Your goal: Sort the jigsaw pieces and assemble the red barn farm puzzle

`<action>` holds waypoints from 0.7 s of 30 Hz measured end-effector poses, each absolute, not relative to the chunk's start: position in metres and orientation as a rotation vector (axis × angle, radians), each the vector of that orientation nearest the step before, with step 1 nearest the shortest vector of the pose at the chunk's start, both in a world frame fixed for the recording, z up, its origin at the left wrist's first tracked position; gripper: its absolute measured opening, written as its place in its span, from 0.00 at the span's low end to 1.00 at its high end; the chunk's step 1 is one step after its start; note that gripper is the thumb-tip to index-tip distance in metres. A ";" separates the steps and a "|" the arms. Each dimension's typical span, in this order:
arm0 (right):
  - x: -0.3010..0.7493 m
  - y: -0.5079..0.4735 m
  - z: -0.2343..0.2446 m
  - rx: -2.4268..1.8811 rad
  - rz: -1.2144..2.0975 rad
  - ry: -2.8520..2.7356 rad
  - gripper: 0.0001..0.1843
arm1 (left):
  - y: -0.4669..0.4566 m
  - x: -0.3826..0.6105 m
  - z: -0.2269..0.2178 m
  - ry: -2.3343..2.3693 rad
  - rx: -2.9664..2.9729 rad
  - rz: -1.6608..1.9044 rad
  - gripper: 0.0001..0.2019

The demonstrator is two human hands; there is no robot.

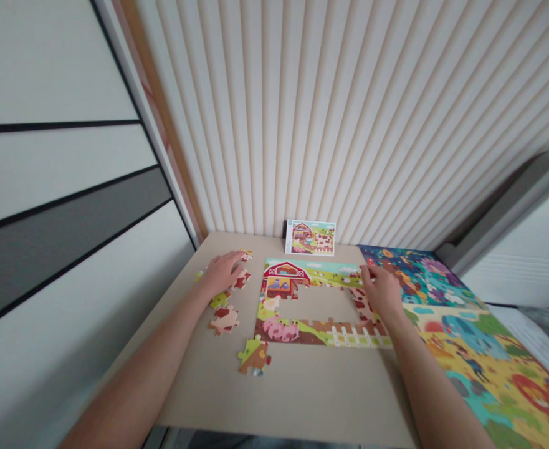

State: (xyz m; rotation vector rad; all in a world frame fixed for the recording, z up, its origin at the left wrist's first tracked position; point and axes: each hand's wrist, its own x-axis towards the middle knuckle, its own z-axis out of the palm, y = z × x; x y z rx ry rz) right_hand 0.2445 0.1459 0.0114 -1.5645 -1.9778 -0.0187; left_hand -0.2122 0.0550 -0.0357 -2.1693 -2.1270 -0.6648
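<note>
A farm jigsaw puzzle point(274, 267) lies on the table, its border joined around a bare gap in the middle. My left hand point(222, 272) is over the loose pieces to its left, fingers stretched out and lying across them. Near those fingers are a red-and-cream piece point(241, 279) and a green piece point(219, 300). Lower down lie a cow-spotted piece point(224, 320) and a green-and-brown piece point(254, 357). My right hand point(382, 290) rests at the puzzle's upper right edge, its fingers curled together. Whatever they may hold is hidden.
A small picture card point(310, 238) of the farm scene leans upright against the pleated curtain point(302, 125) behind the table point(302, 393). On the right lie a dark blue finished puzzle point(419, 274) and a yellow one with animals point(493, 368). White panels point(45, 68) stand at the left.
</note>
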 end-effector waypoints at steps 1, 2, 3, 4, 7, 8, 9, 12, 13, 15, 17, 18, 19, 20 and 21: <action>0.245 0.146 0.011 -1.570 -0.016 -1.978 0.22 | 0.055 -0.213 -0.036 -2.125 -2.176 -0.673 0.23; 0.244 0.146 0.011 -1.569 -0.013 -1.985 0.22 | 0.056 -0.214 -0.035 -2.122 -2.177 -0.683 0.22; 0.244 0.146 0.011 -1.567 -0.009 -1.994 0.22 | 0.056 -0.214 -0.035 -2.123 -2.169 -0.691 0.22; 0.243 0.145 0.010 -1.562 -0.006 -2.003 0.22 | 0.057 -0.215 -0.035 -2.131 -2.151 -0.695 0.22; 0.241 0.144 0.010 -1.551 -0.007 -2.032 0.23 | 0.058 -0.216 -0.036 -2.160 -2.094 -0.702 0.22; 0.240 0.143 0.010 -1.549 -0.008 -2.039 0.23 | 0.059 -0.216 -0.036 -2.166 -2.090 -0.706 0.22; 0.240 0.143 0.010 -1.548 -0.007 -2.043 0.23 | 0.059 -0.217 -0.037 -2.170 -2.096 -0.709 0.22; 0.240 0.142 0.010 -1.545 0.011 -2.054 0.23 | 0.061 -0.218 -0.040 -2.186 -2.101 -0.713 0.22; 0.240 0.142 0.010 -1.542 0.014 -2.059 0.23 | 0.062 -0.218 -0.041 -2.188 -2.093 -0.713 0.22; 0.240 0.142 0.011 -1.535 0.012 -2.065 0.22 | 0.063 -0.218 -0.042 -2.190 -2.059 -0.725 0.23; 0.240 0.141 0.011 -1.522 0.008 -2.067 0.22 | 0.065 -0.218 -0.043 -2.196 -2.031 -0.754 0.24; 0.239 0.141 0.011 -1.514 0.009 -2.067 0.22 | 0.065 -0.217 -0.044 -2.205 -2.025 -0.777 0.24; 0.239 0.141 0.012 -1.507 0.010 -2.066 0.22 | 0.066 -0.217 -0.044 -2.211 -2.024 -0.804 0.23; 0.239 0.140 0.012 -1.503 0.012 -2.066 0.22 | 0.066 -0.217 -0.044 -2.214 -2.025 -0.832 0.22; 0.239 0.140 0.012 -1.501 0.014 -2.067 0.22 | 0.066 -0.216 -0.044 -2.211 -2.026 -0.858 0.22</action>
